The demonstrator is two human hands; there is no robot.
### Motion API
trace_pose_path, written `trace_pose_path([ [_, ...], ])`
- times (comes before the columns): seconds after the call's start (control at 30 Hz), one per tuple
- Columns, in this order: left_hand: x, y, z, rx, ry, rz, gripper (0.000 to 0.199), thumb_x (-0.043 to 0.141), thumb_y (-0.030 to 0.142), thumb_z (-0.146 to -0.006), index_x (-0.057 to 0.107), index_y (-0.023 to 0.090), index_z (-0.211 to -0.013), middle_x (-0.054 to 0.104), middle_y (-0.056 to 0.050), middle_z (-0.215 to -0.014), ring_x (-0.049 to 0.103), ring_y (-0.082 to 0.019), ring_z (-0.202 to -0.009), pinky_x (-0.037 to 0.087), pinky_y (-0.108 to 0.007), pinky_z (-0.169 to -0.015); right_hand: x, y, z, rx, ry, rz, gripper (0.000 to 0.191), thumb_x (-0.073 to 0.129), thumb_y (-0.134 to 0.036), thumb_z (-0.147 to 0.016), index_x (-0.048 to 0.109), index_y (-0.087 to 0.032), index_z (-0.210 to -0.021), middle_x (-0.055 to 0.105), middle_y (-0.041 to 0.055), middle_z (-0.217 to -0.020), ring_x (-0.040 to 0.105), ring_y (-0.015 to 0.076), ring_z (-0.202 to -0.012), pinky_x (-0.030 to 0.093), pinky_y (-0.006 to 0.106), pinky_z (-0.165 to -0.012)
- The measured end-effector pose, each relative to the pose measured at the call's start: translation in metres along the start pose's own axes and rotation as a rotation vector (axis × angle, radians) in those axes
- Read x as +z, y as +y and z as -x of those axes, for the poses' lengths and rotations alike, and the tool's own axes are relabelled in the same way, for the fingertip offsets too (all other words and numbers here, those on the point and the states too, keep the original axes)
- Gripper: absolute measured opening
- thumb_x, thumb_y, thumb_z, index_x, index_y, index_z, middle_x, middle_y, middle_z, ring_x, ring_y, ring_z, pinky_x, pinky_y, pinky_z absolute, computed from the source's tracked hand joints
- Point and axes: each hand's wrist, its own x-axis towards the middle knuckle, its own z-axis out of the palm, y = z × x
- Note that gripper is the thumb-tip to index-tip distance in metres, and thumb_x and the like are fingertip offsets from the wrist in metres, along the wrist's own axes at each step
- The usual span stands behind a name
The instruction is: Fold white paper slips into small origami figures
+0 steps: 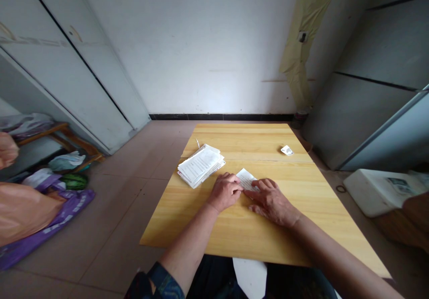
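Your left hand (226, 191), fingers curled together, and your right hand (273, 201), fingers loosely spread, meet over the paper (246, 178) on the table (268, 245). Uneven finger pressure could skew or crease it.

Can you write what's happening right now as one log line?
left hand: on paper | right hand: on same paper | paper stack: on table

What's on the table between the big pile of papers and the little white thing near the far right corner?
Just bare wood, with a thin seam, straight between the paper stack and the small white object. The head view shows it.
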Motion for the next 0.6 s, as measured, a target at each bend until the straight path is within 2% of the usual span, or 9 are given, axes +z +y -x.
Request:
trace_pose_path([
  [0.13, -0.004, -0.001, 0.001, 0.007, -0.019, -0.028, 0.015, 0.064, 0.014, -0.074, 0.074, 0.025, -0.074, 0.069, -0.001, -0.087, 0.057, -0.017, -0.084, 0.044, -0.034, -0.078, 0.001, -0.009, 0.005, 0.016, -0.005, 0.024, 0.031, 0.052, -0.041, -0.089, 0.066, -0.026, -0.113, 0.060, 0.0105, -0.109, 0.051, 0.0250, -0.099, 0.038, 0.043, -0.091],
  [0.3, -0.007, -0.007, 0.001, -0.013, 0.054, -0.109, 0.019, 0.060, 0.010, -0.074, 0.073, 0.023, -0.072, 0.070, -0.001, -0.086, 0.057, -0.018, -0.083, 0.046, -0.034, -0.077, -0.003, -0.008, 0.010, 0.005, 0.010, 0.010, 0.026, 0.051, -0.039, -0.090, 0.068, -0.026, -0.104, 0.061, 0.0092, -0.108, 0.052, 0.0235, -0.098, 0.038, 0.041, -0.090],
  [0.43, -0.009, 0.000, 0.001, 0.067, 0.091, -0.130, 0.021, 0.056, 0.009, -0.076, 0.071, 0.022, -0.082, 0.070, -0.003, -0.091, 0.058, -0.020, -0.090, 0.047, -0.036, -0.082, -0.002, -0.010, 0.013, -0.003, 0.023, 0.009, 0.025, 0.053, -0.039, -0.089, 0.068, -0.024, -0.103, 0.061, 0.0095, -0.107, 0.052, 0.0234, -0.096, 0.038, 0.042, -0.091],
  [0.53, -0.008, 0.009, 0.002, 0.175, 0.025, -0.074, 0.022, 0.056, 0.010, -0.077, 0.071, 0.021, -0.088, 0.070, -0.004, -0.098, 0.059, -0.019, -0.095, 0.047, -0.035, -0.085, -0.001, -0.013, 0.015, 0.005, 0.044, 0.016, 0.026, 0.052, -0.037, -0.089, 0.067, -0.024, -0.106, 0.062, 0.0098, -0.107, 0.052, 0.0234, -0.096, 0.038, 0.042, -0.092],
  [0.6, -0.008, 0.010, 0.003, 0.170, -0.024, -0.085, 0.019, 0.057, 0.011, -0.076, 0.071, 0.021, -0.084, 0.070, -0.004, -0.098, 0.060, -0.019, -0.095, 0.047, -0.035, -0.084, -0.002, -0.014, 0.016, 0.008, 0.050, 0.016, 0.025, 0.053, -0.037, -0.089, 0.067, -0.024, -0.106, 0.062, 0.0098, -0.107, 0.053, 0.0237, -0.097, 0.038, 0.042, -0.092],
])
